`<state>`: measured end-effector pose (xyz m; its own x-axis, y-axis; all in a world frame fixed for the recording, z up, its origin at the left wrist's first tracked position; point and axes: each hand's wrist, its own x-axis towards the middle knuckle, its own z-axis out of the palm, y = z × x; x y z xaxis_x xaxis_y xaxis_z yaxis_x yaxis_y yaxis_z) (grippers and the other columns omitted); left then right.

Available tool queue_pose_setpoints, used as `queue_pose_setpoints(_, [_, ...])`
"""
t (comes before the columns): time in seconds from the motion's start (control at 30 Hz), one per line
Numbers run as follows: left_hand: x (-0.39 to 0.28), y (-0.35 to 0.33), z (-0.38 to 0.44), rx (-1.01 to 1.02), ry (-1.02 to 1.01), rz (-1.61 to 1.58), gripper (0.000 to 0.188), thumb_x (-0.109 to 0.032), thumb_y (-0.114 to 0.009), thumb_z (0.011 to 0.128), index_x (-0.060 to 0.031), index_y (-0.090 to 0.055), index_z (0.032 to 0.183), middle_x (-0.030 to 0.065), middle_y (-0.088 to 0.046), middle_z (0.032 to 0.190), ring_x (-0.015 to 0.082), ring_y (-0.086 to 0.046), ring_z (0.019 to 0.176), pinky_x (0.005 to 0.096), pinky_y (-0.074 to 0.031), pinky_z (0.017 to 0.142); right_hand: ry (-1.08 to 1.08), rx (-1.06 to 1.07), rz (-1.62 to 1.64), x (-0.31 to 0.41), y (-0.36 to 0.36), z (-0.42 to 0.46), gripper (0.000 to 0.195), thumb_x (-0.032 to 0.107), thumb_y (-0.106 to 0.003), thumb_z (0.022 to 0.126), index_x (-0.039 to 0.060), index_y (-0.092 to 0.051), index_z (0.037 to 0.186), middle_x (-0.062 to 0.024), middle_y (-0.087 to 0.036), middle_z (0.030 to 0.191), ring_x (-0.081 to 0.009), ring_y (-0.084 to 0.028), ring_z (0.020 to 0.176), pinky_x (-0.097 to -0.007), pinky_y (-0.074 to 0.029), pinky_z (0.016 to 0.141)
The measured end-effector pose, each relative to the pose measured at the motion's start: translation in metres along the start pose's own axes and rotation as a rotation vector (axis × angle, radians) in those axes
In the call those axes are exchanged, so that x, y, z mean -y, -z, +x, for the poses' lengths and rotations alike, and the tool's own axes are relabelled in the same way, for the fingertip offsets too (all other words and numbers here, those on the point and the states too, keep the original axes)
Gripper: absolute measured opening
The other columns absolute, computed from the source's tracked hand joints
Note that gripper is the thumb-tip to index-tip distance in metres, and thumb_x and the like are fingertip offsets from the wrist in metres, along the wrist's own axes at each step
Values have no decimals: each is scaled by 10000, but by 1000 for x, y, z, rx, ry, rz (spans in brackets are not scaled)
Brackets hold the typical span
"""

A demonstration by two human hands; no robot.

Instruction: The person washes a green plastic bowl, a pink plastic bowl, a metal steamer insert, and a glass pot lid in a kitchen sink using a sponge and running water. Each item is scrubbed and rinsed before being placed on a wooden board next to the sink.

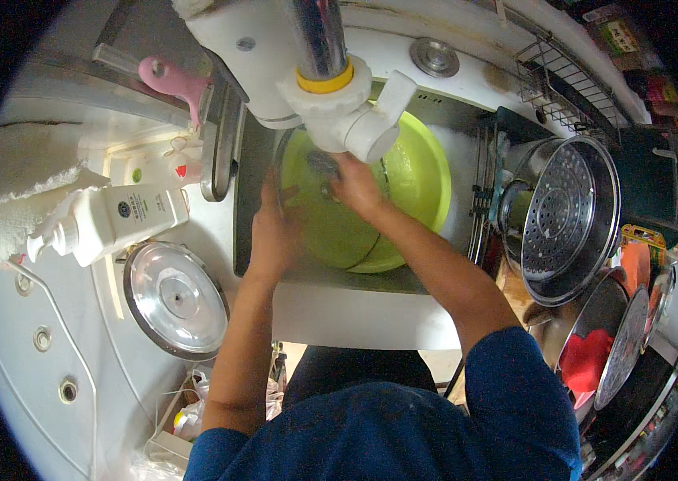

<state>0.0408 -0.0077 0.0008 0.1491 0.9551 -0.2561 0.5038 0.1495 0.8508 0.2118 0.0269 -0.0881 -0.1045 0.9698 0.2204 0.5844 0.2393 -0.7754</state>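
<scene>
A yellow-green plastic basin stands in the sink below a white faucet. Over the basin's left part is what looks like a clear glass lid, its thin dark rim curving at the lower right. My left hand grips this lid at its left edge, thumb toward the middle. In my right hand is a dark grey scrubber, probably steel wool, held over the lid near its small central knob. Motion blurs both hands, and the faucet hides part of the basin's far side.
A steel-rimmed lid and a white pump bottle lie on the left counter. A pink-handled tool is beyond them. On the right stand a perforated steamer pan, a wire rack and a red item. A sink strainer sits behind.
</scene>
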Motion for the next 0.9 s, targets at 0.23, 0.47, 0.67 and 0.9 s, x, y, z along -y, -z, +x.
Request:
queue_pose_setpoints(0.23, [22, -7, 5, 15, 6, -109, 736, 128, -454, 740, -94, -128, 1361, 137, -501, 1171, 196, -587, 845, 270, -496, 640, -274, 119, -272, -97, -14, 19, 486, 65, -580, 709, 46, -422, 1169, -249, -433, 1144, -395, -443, 1041, -424, -397, 889])
queue_pose_setpoints(0.47, [-5, -5, 1, -48, 198, -62, 537, -199, -495, 856, 1, -255, 1293, 300, -523, 1042, 422, -529, 958, 413, -436, 762, -137, 333, -99, 48, 10, -66, 493, 30, -547, 712, 2, -362, 1168, -311, -451, 1060, -458, -479, 933, -465, -426, 797])
queue_pose_setpoints(0.67, [29, -10, 5, -70, 147, 52, 443, -108, -421, 902, -110, -233, 1303, 105, -562, 1080, 177, -587, 797, 259, -474, 595, -372, 56, 105, 11, -7, -42, 400, -18, -523, 708, 21, -377, 1077, -244, -512, 896, -425, -524, 837, -427, -438, 709])
queue_pose_setpoints(0.9, [18, -11, 4, -69, 113, 3, 457, 7, -423, 827, -60, -285, 1258, 169, -571, 1027, 268, -597, 811, 328, -484, 594, -317, 1, -756, -91, 29, -75, 401, -12, -576, 705, 50, -428, 1072, -184, -558, 838, -368, -565, 836, -445, -464, 696])
